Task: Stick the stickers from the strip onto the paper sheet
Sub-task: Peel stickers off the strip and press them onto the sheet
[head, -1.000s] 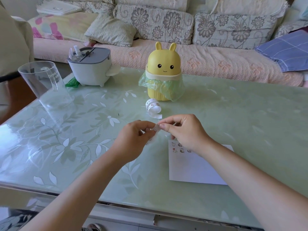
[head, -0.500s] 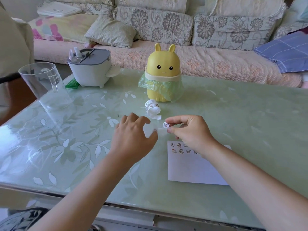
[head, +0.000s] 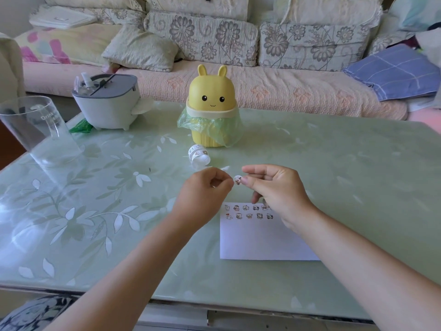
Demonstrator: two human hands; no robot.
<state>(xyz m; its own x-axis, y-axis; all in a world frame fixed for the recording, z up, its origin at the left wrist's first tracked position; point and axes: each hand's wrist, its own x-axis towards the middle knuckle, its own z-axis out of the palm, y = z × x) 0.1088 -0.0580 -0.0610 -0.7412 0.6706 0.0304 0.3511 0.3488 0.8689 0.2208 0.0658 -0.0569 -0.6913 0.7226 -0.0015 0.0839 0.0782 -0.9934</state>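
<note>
Handling the sticker (head: 237, 179) calls for a light touch. It is a small, thin, limp piece with one tacky face, almost weightless, and it will probably curl or fold onto itself if squeezed across the middle. The right hand (head: 274, 189) pinches it at one edge only, at the fingertips, with the printed face turned toward the camera. The sticker hangs above the worktop (head: 358, 187), between the two hands and just beyond the far edge of the paper sheet (head: 262, 240).

The left hand (head: 205, 189) is just beside the sticker, fingers curled in. Whether it pinches a scrap of backing cannot be determined.

The paper sheet lies flat toward the near edge of the worktop, right of centre. Two rows of placed stickers (head: 249, 215) run along its far edge from the left corner, and the rest is bare. Being thin and light, the sheet is likely to slide or lift when a sticker is pressed down — steady it with the left hand.

The strip (head: 199, 156), a small coil, rests near the worktop's centre, just in front of the yellow rabbit-shaped bin (head: 212, 108). Take it by the backing edge — not by the printed faces.
</note>
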